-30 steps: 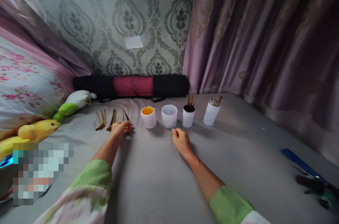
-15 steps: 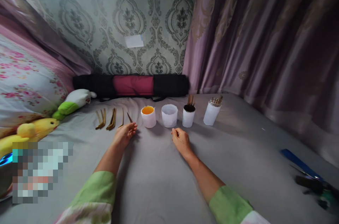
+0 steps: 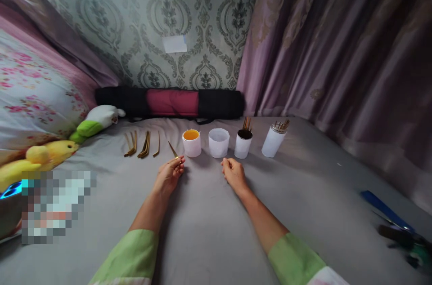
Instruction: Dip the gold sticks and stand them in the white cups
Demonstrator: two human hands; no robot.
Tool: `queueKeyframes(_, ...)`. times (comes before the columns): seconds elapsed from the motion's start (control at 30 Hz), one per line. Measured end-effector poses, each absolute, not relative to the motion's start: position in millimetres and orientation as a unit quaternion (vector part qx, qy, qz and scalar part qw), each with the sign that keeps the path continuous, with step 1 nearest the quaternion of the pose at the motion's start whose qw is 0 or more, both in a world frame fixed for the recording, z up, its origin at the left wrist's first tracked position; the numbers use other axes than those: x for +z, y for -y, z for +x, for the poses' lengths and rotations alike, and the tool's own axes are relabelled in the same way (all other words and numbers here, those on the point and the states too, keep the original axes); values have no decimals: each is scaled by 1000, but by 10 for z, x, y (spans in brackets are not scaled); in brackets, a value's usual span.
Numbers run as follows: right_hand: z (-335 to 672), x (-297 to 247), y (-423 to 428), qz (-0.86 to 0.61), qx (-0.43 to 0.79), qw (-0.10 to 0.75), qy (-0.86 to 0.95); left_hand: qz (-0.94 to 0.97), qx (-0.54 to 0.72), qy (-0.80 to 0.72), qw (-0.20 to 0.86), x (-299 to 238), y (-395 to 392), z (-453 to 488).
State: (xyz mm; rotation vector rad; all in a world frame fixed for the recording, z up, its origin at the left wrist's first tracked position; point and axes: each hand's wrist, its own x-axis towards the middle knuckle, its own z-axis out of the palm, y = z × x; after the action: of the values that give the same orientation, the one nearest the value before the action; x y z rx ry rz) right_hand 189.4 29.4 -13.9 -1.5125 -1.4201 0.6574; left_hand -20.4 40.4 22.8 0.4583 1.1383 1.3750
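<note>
My left hand (image 3: 170, 175) pinches a thin gold stick (image 3: 173, 149) that points up and away, just left of a white cup with an orange inside (image 3: 191, 143). My right hand (image 3: 234, 174) rests on the grey sheet (image 3: 209, 226) with its fingers loosely curled and nothing visible in them, in front of an empty white cup (image 3: 218, 142). Further right stand a white cup with a dark inside (image 3: 243, 143) holding a few sticks and a white jar (image 3: 272, 140) with several sticks. More gold sticks (image 3: 141, 144) lie on the sheet to the left.
A black and pink rolled bag (image 3: 170, 102) lies against the wall. A yellow plush toy (image 3: 40, 159) and a green and white plush (image 3: 96, 121) sit at the left beside a floral pillow (image 3: 30, 91). A blue strip (image 3: 383, 206) and dark tools (image 3: 401, 238) lie at the right. Curtains (image 3: 337, 42) hang on the right.
My left hand has lifted one gold stick from the group on the sheet and drawn it right and toward me. My right hand has stayed put.
</note>
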Motion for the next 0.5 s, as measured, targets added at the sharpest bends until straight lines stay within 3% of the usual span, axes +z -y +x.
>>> queueKeyframes(0.23, 1896, -66, -273, -591, 366, 482, 533, 226, 614, -467, 595, 161, -230, -86)
queueKeyframes(0.5, 1903, -28, -266, -580, 399, 482, 521, 280, 640, -449, 557, 185, -44, 6)
